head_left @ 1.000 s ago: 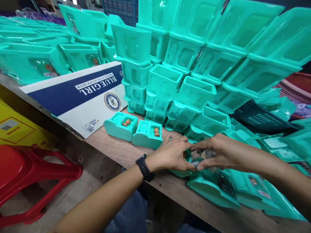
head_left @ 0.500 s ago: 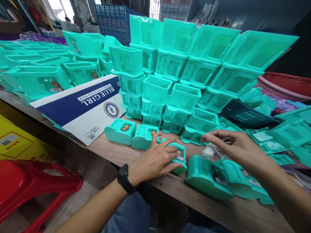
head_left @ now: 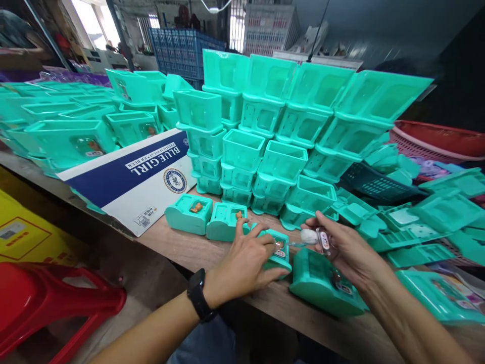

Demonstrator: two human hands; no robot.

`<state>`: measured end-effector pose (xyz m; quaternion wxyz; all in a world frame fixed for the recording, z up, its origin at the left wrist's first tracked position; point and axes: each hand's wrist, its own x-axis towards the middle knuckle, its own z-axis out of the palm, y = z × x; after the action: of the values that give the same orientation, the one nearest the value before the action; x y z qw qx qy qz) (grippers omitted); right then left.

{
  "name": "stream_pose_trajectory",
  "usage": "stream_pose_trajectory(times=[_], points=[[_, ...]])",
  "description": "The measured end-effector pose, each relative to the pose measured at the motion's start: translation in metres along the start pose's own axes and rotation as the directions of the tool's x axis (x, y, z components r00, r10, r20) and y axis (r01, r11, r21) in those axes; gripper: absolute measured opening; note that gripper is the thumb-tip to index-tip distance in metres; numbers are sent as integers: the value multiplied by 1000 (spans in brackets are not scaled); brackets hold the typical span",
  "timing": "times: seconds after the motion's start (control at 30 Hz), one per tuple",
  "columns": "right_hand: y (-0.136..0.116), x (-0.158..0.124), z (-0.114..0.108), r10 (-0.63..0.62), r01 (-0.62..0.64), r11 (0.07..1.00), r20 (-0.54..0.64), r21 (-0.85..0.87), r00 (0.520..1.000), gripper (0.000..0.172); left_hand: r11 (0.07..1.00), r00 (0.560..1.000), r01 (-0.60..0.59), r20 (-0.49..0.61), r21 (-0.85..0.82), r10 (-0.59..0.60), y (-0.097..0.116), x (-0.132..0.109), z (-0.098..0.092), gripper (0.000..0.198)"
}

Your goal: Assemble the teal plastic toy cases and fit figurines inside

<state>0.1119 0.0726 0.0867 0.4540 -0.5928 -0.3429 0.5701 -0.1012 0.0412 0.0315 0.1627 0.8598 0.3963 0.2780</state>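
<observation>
My left hand [head_left: 248,255] lies over a small green plastic case [head_left: 279,258], thumb at its near side and fingers across its top. That case has a clear window with a brown figure and a label. In my right hand [head_left: 346,247] is a small clear piece with a label [head_left: 324,240]; a white wad [head_left: 308,236] and a thin tip extend from it leftward to the case. I cannot tell whether these are one object. To the left stand two green cases with orange-brown pieces [head_left: 196,208]. Beside my right wrist lies another labelled green case [head_left: 326,283].
Stacked green boxes [head_left: 242,146] rise behind my hands. A BLUE GIRL carton panel [head_left: 147,187] leans at left, with many green cases behind it. Loose green parts and a dark basket [head_left: 382,182] are at right. A red stool [head_left: 45,303] stands below the table edge.
My right hand has turned and brought the clear piece and white wad left, toward the case. My left hand stays on the case. The camera view has shifted slightly.
</observation>
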Motion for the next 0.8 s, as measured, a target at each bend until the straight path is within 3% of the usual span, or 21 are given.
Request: stream_pose_trajectory(times=[0.07, 0.17, 0.27, 0.4, 0.43, 0.5, 0.57, 0.67, 0.73, 0.8], points=[[3, 1, 5, 15, -17, 999, 31, 46, 999, 39, 986, 985, 22, -166, -167, -50, 2, 5, 4, 29], [8, 3, 12, 12, -17, 998, 75, 64, 997, 32, 935, 940, -56, -334, -351, -69, 1, 10, 8, 15], [8, 4, 17, -2, -3, 998, 99, 56, 995, 34, 936, 918, -150, -396, -318, 12, -4, 6, 4, 9], [5, 3, 18, -148, 150, 988, 46, -41, 988, 50, 942, 858, -247, -503, -227, 104, -16, -5, -10, 10], [4, 2, 19, -172, 178, 980, 74, -89, 982, 55, 938, 842, -261, -528, -230, 105, -18, -7, -13, 10], [4, -1, 22, -134, 183, 965, 248, -186, 959, 70, 928, 813, -287, -572, -237, 106, -23, -8, -17, 9], [5, -3, 27, -32, 164, 952, 447, -260, 894, 89, 921, 792, -313, -600, -233, 117, -27, -6, -18, 9], [4, -3, 37, 18, 176, 939, 554, -294, 832, 92, 920, 784, -315, -610, -232, 114, -34, -3, -22, 8], [2, 2, 43, -5, 193, 935, 533, -298, 846, 86, 939, 805, -268, -586, -214, 96, -41, -4, -29, 6], [-1, 12, 47, -39, 237, 904, 483, -356, 875, 86, 971, 855, -164, -516, -174, 52, -49, -8, -40, 22]])
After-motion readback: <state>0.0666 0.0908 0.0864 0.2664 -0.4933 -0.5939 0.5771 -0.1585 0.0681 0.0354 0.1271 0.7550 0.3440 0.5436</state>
